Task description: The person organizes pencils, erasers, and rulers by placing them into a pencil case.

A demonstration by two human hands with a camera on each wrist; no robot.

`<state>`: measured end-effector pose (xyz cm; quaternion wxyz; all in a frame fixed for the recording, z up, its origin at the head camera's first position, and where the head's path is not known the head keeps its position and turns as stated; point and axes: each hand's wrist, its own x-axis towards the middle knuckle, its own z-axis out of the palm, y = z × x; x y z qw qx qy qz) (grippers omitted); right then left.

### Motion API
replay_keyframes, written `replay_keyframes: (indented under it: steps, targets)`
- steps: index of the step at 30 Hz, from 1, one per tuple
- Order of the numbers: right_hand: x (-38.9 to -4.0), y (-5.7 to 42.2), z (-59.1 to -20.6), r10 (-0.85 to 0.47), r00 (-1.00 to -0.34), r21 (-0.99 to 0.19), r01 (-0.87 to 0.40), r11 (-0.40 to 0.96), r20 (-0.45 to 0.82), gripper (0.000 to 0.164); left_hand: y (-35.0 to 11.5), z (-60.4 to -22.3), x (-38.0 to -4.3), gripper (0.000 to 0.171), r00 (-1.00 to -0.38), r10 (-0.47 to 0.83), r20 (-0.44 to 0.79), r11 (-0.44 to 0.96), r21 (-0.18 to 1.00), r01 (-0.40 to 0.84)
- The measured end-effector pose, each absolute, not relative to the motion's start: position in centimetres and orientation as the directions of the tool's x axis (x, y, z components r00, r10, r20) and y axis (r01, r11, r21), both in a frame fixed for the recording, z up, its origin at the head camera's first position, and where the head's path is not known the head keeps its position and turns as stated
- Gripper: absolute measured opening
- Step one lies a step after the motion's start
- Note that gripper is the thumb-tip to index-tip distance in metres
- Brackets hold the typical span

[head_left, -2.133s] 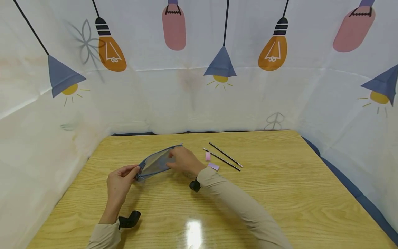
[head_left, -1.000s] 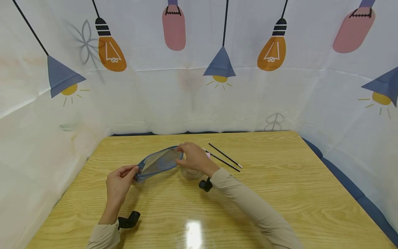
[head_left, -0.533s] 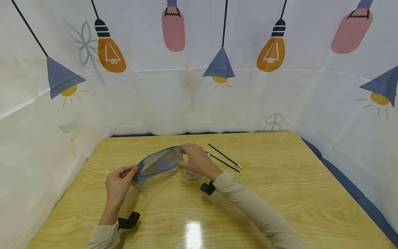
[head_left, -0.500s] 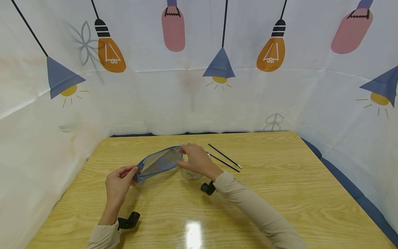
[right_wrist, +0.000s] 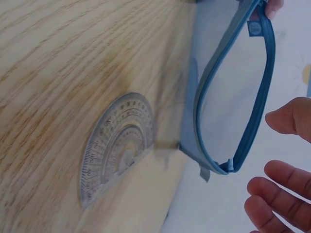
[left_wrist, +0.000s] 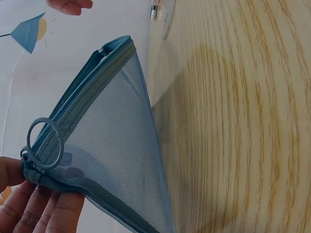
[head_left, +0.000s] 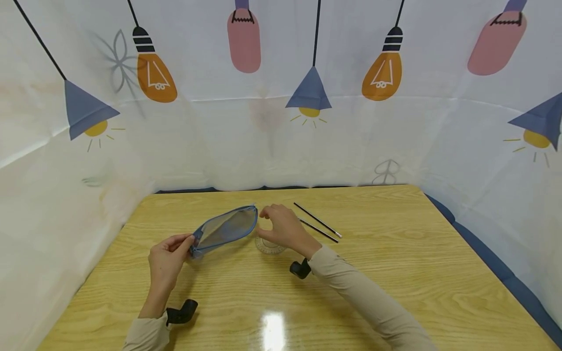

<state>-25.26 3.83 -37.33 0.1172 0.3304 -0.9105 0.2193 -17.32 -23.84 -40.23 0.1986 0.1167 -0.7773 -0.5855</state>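
Observation:
A blue mesh zipper pouch [head_left: 228, 226] stands with its mouth spread wide, tilted up toward the person. My left hand [head_left: 167, 258] pinches its near left corner; the left wrist view shows the thumb and fingers there, beside the zipper's ring pull [left_wrist: 45, 143]. Just right of the pouch's far end hovers my right hand [head_left: 285, 228], holding nothing, its fingers loosely bent and parted from the thumb. In the right wrist view a gap separates those fingers [right_wrist: 279, 194] from the pouch's rim. Below that hand lies a clear protractor [head_left: 269, 246] on the table.
Two dark pencils [head_left: 318, 220] with white ends lie side by side to the right of my right hand, one partly covered by it. The wooden table [head_left: 395, 273] reaches back to a white printed cloth [head_left: 219, 146] that hangs behind and at both sides.
My right hand has drawn back from the pouch's mouth to the right, uncovering the protractor and hiding the pink and purple erasers seen earlier. The left hand and pouch stay nearly still.

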Motion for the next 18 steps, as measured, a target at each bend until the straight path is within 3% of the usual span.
replay_keyframes:
  steps: [18]
  targets:
    - [-24.81, 4.37, -38.16, -0.533, -0.794, -0.326, -0.607, 0.725, 0.293, 0.031, -23.90, -40.41, -17.35, 0.026, -0.897, -0.409, 0.166, 0.264, 0.963, 0.058]
